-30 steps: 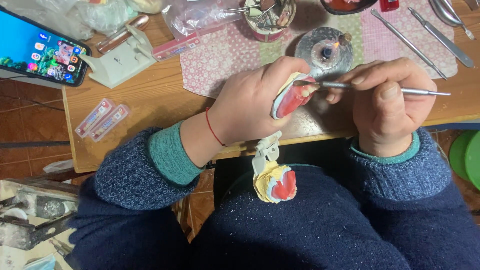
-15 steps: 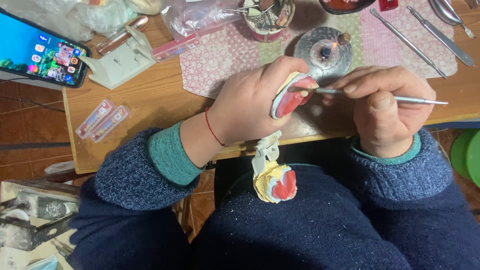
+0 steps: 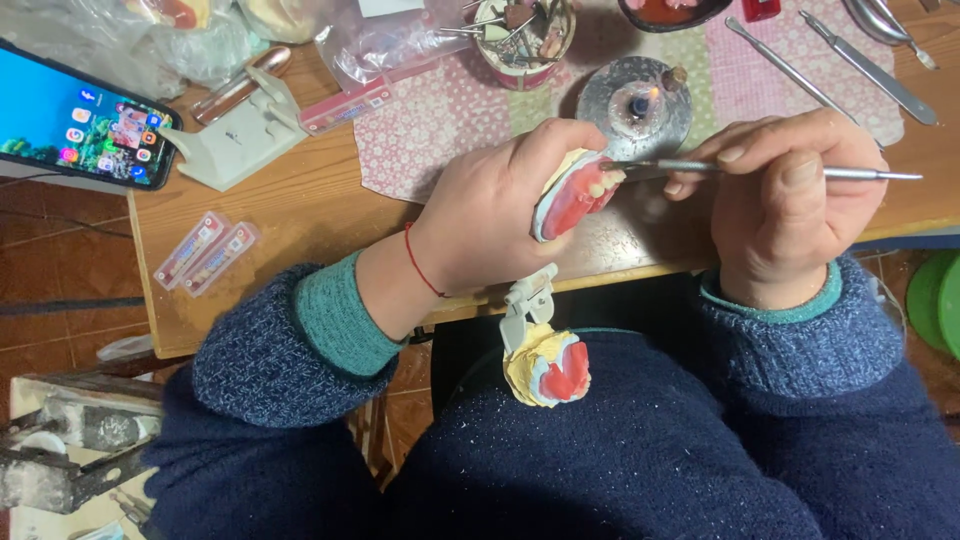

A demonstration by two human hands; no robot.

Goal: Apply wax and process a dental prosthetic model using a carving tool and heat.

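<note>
Left hand (image 3: pixel 500 205) grips waxy pink denture model (image 3: pixel 575 192); right hand (image 3: pixel 790 195) pinches slim steel tool (image 3: pixel 760 170).

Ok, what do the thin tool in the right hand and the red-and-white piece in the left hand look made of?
The thin grey tool in the right hand looks like bare metal: silvery, with a bright sheen. The red dental model in the left hand looks like matt red wax holding pale teeth on a yellowish, plaster-like base, though that is uncertain.

The left hand (image 3: pixel 500 215) covers most of the dental model (image 3: pixel 575 192), leaving only its red and tooth-lined edge visible. The right hand (image 3: pixel 795 200) hides the middle of the metal tool (image 3: pixel 690 167). The phone (image 3: pixel 75 120) and the green object (image 3: pixel 938 305) are cut off by the picture's edges.
</note>
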